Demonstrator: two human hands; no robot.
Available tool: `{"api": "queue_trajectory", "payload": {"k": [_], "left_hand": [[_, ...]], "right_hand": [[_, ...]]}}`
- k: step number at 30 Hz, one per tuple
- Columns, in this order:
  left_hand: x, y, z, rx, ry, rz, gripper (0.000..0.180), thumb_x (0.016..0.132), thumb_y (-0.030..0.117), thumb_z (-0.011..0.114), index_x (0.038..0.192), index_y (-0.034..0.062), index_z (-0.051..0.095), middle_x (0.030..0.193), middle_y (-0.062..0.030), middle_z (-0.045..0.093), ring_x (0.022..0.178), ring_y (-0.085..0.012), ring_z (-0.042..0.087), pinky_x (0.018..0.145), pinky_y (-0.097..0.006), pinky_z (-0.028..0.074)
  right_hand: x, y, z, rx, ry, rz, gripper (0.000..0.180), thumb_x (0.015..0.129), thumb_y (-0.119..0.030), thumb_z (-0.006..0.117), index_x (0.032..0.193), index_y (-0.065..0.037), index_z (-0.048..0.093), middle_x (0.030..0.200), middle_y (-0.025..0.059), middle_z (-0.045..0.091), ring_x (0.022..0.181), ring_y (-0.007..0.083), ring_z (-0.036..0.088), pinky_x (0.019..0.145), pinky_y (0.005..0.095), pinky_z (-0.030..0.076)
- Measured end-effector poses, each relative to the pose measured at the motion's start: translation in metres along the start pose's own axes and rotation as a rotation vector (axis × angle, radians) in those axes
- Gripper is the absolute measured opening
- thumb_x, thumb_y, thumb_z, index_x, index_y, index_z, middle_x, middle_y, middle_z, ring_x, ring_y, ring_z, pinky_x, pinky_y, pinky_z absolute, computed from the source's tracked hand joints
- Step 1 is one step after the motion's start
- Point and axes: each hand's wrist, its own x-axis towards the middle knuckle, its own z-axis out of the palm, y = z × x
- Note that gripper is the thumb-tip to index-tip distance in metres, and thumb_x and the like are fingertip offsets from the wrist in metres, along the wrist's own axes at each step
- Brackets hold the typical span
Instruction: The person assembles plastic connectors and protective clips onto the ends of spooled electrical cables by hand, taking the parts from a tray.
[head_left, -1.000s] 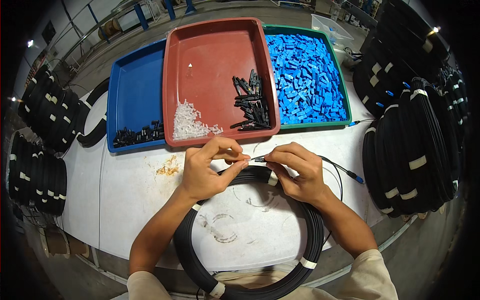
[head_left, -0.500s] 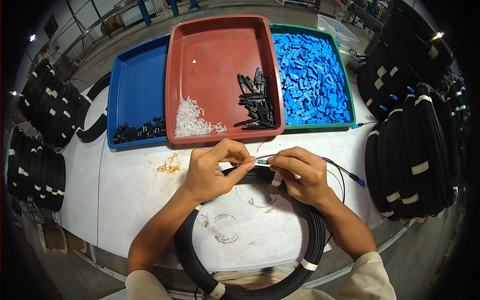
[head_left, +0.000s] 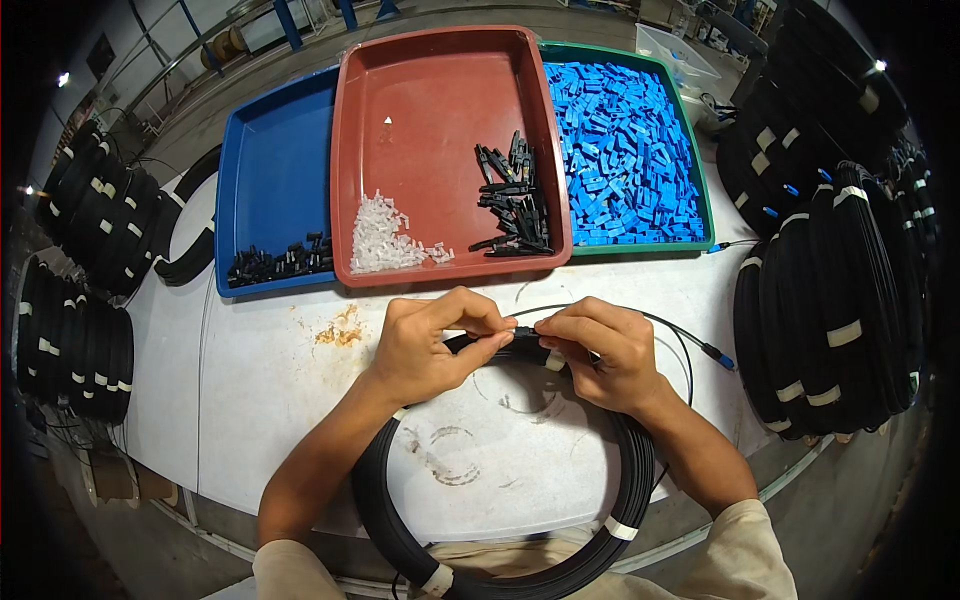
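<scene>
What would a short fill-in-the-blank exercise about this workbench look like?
1. The rightmost tray, full of blue connector housings, is coloured ____.
2. The leftmost tray is coloured ____.
3. The red tray holds whitish pieces and elongated parts coloured ____.
4. Between the left hand and right hand is a ____ small part.

Missing words: green; blue; black; black.

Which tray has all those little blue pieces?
The green tray on the right: it is heaped with blue pieces. The red tray has whitish pieces and long black pieces; the blue tray, small black pieces.
</scene>
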Motion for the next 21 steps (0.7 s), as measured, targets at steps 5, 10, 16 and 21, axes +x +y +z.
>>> {"api": "queue_trajectory", "payload": {"k": [5, 10, 16, 21], "left_hand": [[0.001, 0.002, 0.001, 0.019, -0.015, 0.025, 0.015, 0.080, -0.008, 0.080, 0.088, -0.0034, 0.069, 0.086, -0.0114, 0.076, 0.087, -0.0203, 0.077, 0.077, -0.027, 0.064], [-0.003, -0.002, -0.002, 0.163, 0.011, 0.181, 0.019, 0.076, -0.005, 0.084, 0.088, -0.0018, 0.070, 0.083, -0.0121, 0.076, 0.077, -0.0185, 0.077, 0.069, -0.026, 0.062], [-0.001, -0.002, -0.002, 0.020, -0.037, 0.109, 0.029, 0.069, 0.003, 0.091, 0.090, 0.0005, 0.072, 0.081, -0.0099, 0.077, 0.071, -0.0170, 0.074, 0.065, -0.025, 0.059], [-0.001, -0.001, -0.003, 0.026, -0.085, 0.063, 0.031, 0.065, 0.005, 0.092, 0.088, 0.0034, 0.072, 0.080, -0.0063, 0.075, 0.071, -0.0155, 0.073, 0.066, -0.026, 0.059]], "right_hand": [[0.000, 0.000, -0.002, 0.017, -0.027, 0.008, 0.031, 0.071, 0.010, 0.072, 0.099, -0.002, 0.072, 0.085, 0.0102, 0.069, 0.069, 0.0252, 0.069, 0.061, 0.0342, 0.055], [0.008, -0.003, -0.001, -0.281, 0.034, 0.119, 0.024, 0.075, -0.006, 0.083, 0.096, -0.002, 0.071, 0.082, 0.0087, 0.067, 0.077, 0.0271, 0.066, 0.069, 0.0378, 0.052], [0.000, 0.007, -0.001, -0.049, -0.022, 0.204, 0.022, 0.074, -0.008, 0.085, 0.093, -0.004, 0.075, 0.080, 0.0073, 0.068, 0.075, 0.0240, 0.064, 0.066, 0.0360, 0.050], [0.001, 0.008, 0.000, -0.049, -0.045, 0.141, 0.024, 0.073, -0.006, 0.086, 0.095, -0.005, 0.078, 0.080, 0.0060, 0.070, 0.073, 0.0207, 0.064, 0.063, 0.0337, 0.050]]}}
